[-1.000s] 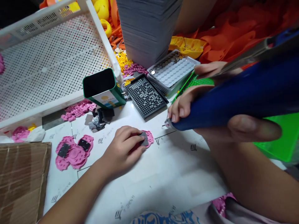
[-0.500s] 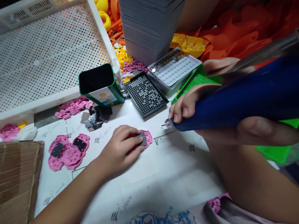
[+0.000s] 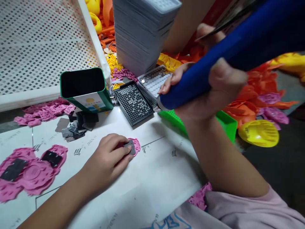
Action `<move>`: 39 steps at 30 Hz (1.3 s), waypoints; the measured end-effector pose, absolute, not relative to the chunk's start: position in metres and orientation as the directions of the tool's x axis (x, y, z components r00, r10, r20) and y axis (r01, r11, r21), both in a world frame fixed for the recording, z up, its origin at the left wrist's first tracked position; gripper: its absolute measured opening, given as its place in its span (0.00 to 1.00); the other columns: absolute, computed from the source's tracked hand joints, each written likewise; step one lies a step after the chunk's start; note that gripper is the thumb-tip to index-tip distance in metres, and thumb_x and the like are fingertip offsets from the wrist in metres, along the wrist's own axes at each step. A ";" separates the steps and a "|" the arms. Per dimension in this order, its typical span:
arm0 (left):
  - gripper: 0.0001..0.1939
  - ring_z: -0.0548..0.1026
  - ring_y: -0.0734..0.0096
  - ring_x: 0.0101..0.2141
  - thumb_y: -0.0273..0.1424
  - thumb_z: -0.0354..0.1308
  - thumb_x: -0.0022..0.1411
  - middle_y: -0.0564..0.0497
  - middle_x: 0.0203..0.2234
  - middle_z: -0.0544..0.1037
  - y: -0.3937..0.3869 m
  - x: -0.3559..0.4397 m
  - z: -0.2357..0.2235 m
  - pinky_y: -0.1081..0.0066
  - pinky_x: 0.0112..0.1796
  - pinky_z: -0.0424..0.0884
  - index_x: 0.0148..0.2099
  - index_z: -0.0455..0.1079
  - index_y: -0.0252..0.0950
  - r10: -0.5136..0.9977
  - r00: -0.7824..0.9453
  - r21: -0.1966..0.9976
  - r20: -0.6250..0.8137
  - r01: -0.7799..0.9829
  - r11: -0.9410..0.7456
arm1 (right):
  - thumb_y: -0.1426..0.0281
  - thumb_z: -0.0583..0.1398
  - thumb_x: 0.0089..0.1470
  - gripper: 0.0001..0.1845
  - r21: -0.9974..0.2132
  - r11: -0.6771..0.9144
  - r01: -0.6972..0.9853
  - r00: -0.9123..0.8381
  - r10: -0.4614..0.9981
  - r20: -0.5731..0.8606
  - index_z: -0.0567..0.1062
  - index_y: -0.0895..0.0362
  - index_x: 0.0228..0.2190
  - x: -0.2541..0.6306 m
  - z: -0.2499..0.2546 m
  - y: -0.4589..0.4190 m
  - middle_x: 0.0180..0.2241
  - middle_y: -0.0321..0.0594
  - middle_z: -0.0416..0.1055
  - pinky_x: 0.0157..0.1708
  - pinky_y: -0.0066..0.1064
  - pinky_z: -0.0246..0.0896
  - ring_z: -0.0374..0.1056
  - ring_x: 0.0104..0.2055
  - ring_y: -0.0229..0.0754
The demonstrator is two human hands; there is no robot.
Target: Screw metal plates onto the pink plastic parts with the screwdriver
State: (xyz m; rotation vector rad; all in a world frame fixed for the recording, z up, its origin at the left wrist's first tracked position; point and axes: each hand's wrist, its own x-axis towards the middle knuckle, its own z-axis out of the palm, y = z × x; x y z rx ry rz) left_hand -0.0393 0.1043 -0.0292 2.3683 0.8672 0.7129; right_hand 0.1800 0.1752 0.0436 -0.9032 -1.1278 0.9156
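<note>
My left hand (image 3: 108, 156) rests on the table, its fingertips pressing a small dark grey plate (image 3: 130, 147) onto a pink plastic part (image 3: 136, 144). The fingers are bent around the near side and cover some of both pieces. Raised at the right, my right hand (image 3: 202, 98) is wrapped round a blue electric screwdriver (image 3: 195, 76). Its nose points down-left, close to the corner of a black tray of screws (image 3: 133, 103); the bit is blurred there. More pink parts (image 3: 35, 171) lie at the left, with dark plates on two of them.
A green tin (image 3: 92, 100) stands behind loose dark plates (image 3: 76, 127). Beyond are a white perforated crate (image 3: 92, 38), a tall stack of grey trays (image 3: 140, 35) and a tray of small round metal pieces (image 3: 154, 81). A green basket (image 3: 227, 127) and a yellow scoop-like piece (image 3: 258, 133) sit right.
My right hand has lifted the screwdriver and swung its nose toward the screw tray. My left hand still presses the plate on the pink part. The view has shifted to the right.
</note>
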 end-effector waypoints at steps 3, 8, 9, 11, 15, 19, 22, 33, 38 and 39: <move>0.04 0.69 0.65 0.40 0.24 0.57 0.61 0.45 0.38 0.72 0.104 -0.040 -0.030 0.63 0.41 0.67 0.38 0.73 0.33 0.703 0.649 0.619 0.291 0.433 -0.655 | 0.58 0.57 0.46 0.14 -0.862 0.472 -0.183 0.227 0.874 0.430 0.67 0.47 0.37 0.176 0.028 0.187 0.19 0.28 0.63 0.17 0.30 0.59 0.64 0.18 0.36; 0.05 0.69 0.64 0.41 0.24 0.56 0.62 0.45 0.39 0.71 0.103 -0.041 -0.034 0.62 0.41 0.67 0.39 0.72 0.34 0.707 0.644 0.619 0.293 0.436 -0.654 | 0.58 0.60 0.42 0.18 -0.851 0.452 -0.269 0.216 0.889 0.404 0.69 0.48 0.38 0.170 0.019 0.191 0.18 0.28 0.66 0.16 0.30 0.61 0.64 0.16 0.38; 0.05 0.69 0.64 0.41 0.24 0.55 0.62 0.44 0.39 0.71 0.103 -0.041 -0.034 0.62 0.41 0.67 0.40 0.72 0.34 0.709 0.641 0.621 0.294 0.435 -0.651 | 0.59 0.60 0.41 0.18 -0.852 0.439 -0.286 0.221 0.895 0.388 0.69 0.48 0.37 0.169 0.019 0.191 0.18 0.28 0.67 0.15 0.31 0.61 0.64 0.16 0.38; 0.05 0.69 0.64 0.41 0.24 0.55 0.62 0.44 0.39 0.71 0.103 -0.041 -0.034 0.62 0.41 0.67 0.40 0.72 0.34 0.712 0.638 0.625 0.294 0.436 -0.648 | 0.60 0.60 0.40 0.18 -0.853 0.431 -0.296 0.221 0.899 0.378 0.70 0.48 0.37 0.168 0.021 0.189 0.16 0.28 0.67 0.15 0.30 0.61 0.64 0.15 0.38; 0.06 0.69 0.63 0.41 0.25 0.55 0.63 0.44 0.39 0.72 0.102 -0.041 -0.034 0.61 0.41 0.68 0.40 0.72 0.34 0.718 0.631 0.627 0.293 0.440 -0.643 | 0.59 0.60 0.42 0.19 -0.862 0.431 -0.265 0.200 0.899 0.388 0.72 0.48 0.38 0.167 0.022 0.187 0.17 0.28 0.68 0.16 0.30 0.61 0.64 0.16 0.38; 0.06 0.69 0.63 0.40 0.25 0.55 0.63 0.44 0.39 0.72 0.102 -0.040 -0.034 0.61 0.41 0.68 0.39 0.73 0.35 0.721 0.627 0.631 0.295 0.438 -0.640 | 0.59 0.63 0.39 0.19 -0.869 0.415 -0.270 0.173 0.908 0.380 0.72 0.48 0.37 0.167 0.022 0.185 0.17 0.29 0.68 0.17 0.32 0.60 0.65 0.16 0.40; 0.06 0.69 0.63 0.40 0.25 0.55 0.63 0.44 0.38 0.72 0.102 -0.040 -0.034 0.61 0.40 0.68 0.38 0.74 0.35 0.725 0.621 0.637 0.298 0.437 -0.636 | 0.59 0.63 0.39 0.18 -0.874 0.388 -0.292 0.153 0.921 0.358 0.72 0.49 0.36 0.166 0.022 0.186 0.17 0.30 0.69 0.17 0.33 0.59 0.65 0.16 0.41; 0.06 0.69 0.63 0.40 0.25 0.55 0.63 0.44 0.38 0.72 0.102 -0.040 -0.034 0.61 0.41 0.67 0.37 0.74 0.33 0.722 0.622 0.648 0.304 0.421 -0.635 | 0.60 0.58 0.39 0.17 -0.889 0.401 -0.220 0.176 0.913 0.368 0.67 0.47 0.36 0.174 0.041 0.183 0.18 0.30 0.65 0.19 0.35 0.59 0.62 0.19 0.42; 0.07 0.69 0.63 0.40 0.26 0.54 0.63 0.44 0.39 0.72 0.101 -0.040 -0.036 0.61 0.41 0.67 0.38 0.74 0.34 0.727 0.620 0.652 0.295 0.426 -0.628 | 0.57 0.65 0.41 0.16 -0.900 0.379 -0.215 0.044 0.925 0.379 0.73 0.46 0.34 0.187 0.063 0.167 0.21 0.31 0.69 0.23 0.37 0.63 0.65 0.21 0.42; 0.07 0.69 0.63 0.40 0.26 0.54 0.64 0.44 0.39 0.72 0.101 -0.040 -0.037 0.61 0.41 0.67 0.38 0.74 0.34 0.726 0.620 0.649 0.299 0.425 -0.631 | 0.56 0.66 0.42 0.15 -0.914 0.342 -0.217 0.013 0.937 0.348 0.73 0.46 0.33 0.187 0.064 0.162 0.20 0.31 0.70 0.23 0.38 0.63 0.66 0.20 0.42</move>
